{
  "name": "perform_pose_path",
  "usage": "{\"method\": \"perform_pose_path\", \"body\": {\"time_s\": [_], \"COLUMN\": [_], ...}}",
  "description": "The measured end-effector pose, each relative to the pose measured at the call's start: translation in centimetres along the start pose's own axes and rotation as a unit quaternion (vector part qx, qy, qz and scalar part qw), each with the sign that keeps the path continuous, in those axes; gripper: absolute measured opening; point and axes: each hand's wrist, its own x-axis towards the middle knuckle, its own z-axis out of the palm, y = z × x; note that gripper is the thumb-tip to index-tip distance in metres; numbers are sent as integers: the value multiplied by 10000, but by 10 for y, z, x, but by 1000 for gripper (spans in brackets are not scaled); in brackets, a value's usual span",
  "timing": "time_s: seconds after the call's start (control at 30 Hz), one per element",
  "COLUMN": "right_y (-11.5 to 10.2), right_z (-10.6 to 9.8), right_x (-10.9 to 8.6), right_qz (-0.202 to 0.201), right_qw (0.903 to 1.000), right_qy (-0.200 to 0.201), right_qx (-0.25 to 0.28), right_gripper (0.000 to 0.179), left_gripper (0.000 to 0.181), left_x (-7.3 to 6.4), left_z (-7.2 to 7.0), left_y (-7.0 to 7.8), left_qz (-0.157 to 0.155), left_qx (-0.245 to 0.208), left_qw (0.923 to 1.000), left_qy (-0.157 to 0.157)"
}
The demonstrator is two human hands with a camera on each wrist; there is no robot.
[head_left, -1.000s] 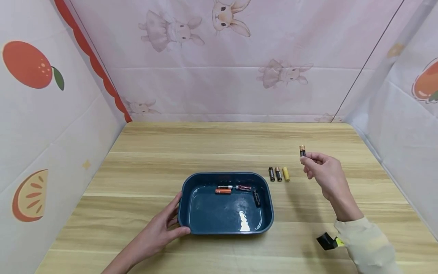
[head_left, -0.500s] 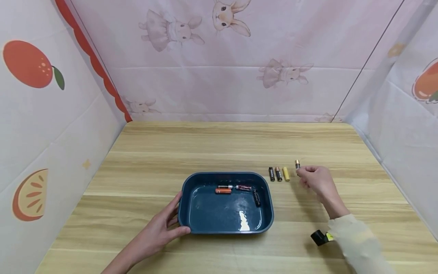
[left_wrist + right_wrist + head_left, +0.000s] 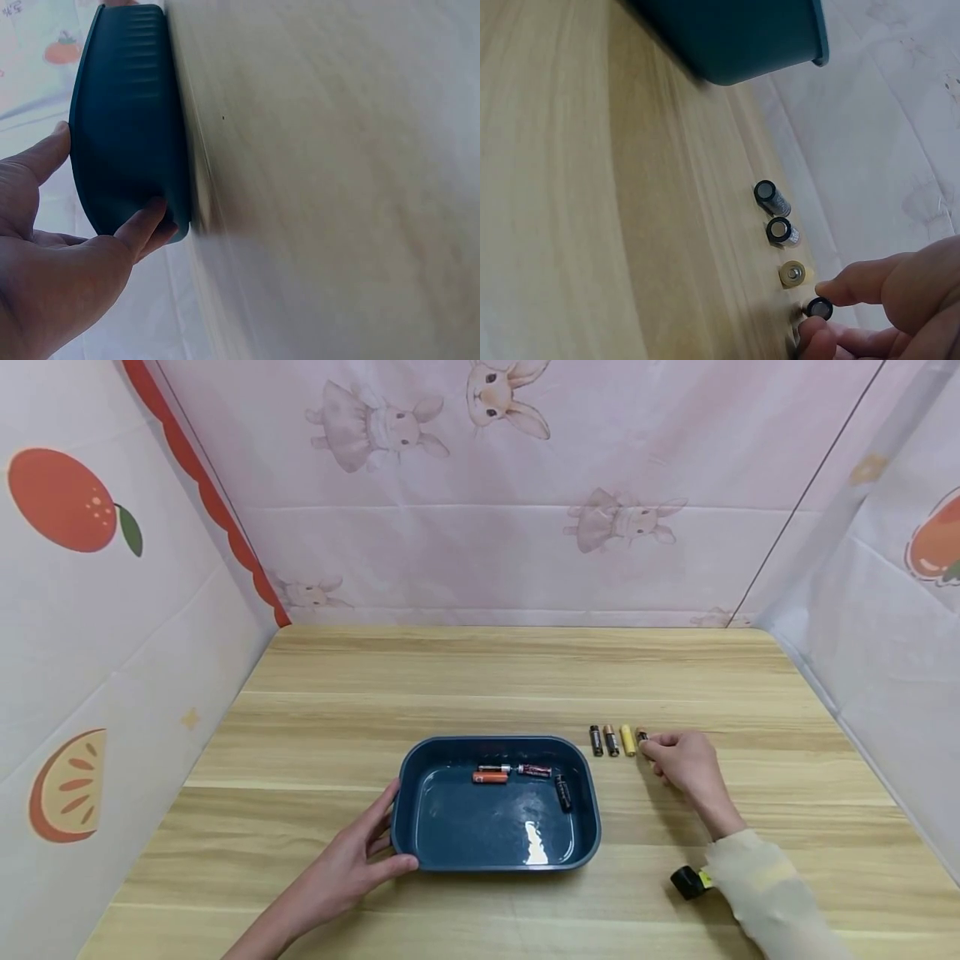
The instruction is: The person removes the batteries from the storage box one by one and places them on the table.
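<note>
A person's right hand (image 3: 686, 764) has just come down and to the left, bringing a battery with a copper-coloured end (image 3: 642, 734) from above the table (image 3: 337, 693) to the right end of a short row. Thumb and fingertips are together, pinching that battery; it is not released. The right wrist view shows it in line with its neighbours, but whether it fully rests on the wood is hard to tell.

The row stands just to the right of a lidless dark blue box (image 3: 480, 847). From left to right lie a black battery (image 3: 596, 741), a black and copper battery (image 3: 611, 741) and a yellow battery (image 3: 627, 741), side by side with narrow gaps, their ends pointing near and far. The pinched one appears to make a fourth, so this placement looks almost done.

The left hand (image 3: 360, 856) is unchanged, thumb and fingers apart, touching the box's left end as if to steady it.

Four batteries lie inside: an orange one (image 3: 490, 777) and a silver-ended one (image 3: 493, 768) far and central, a red one (image 3: 535, 770) to their right, and a dark one (image 3: 564, 793) by the right wall.
</note>
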Motion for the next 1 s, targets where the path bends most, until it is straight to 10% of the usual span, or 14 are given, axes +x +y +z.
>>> {"method": "perform_pose_path", "body": {"time_s": [1.0], "right_y": [-2], "right_z": [5], "right_x": [4], "right_qz": [-85], "right_qw": [9972], "right_qy": [171], "right_qx": [-721], "right_gripper": [29], "left_gripper": [101], "left_x": [0], "left_z": [2], "left_y": [2], "left_qz": [-122], "left_qx": [21], "left_qw": [9999], "left_qy": [34]}}
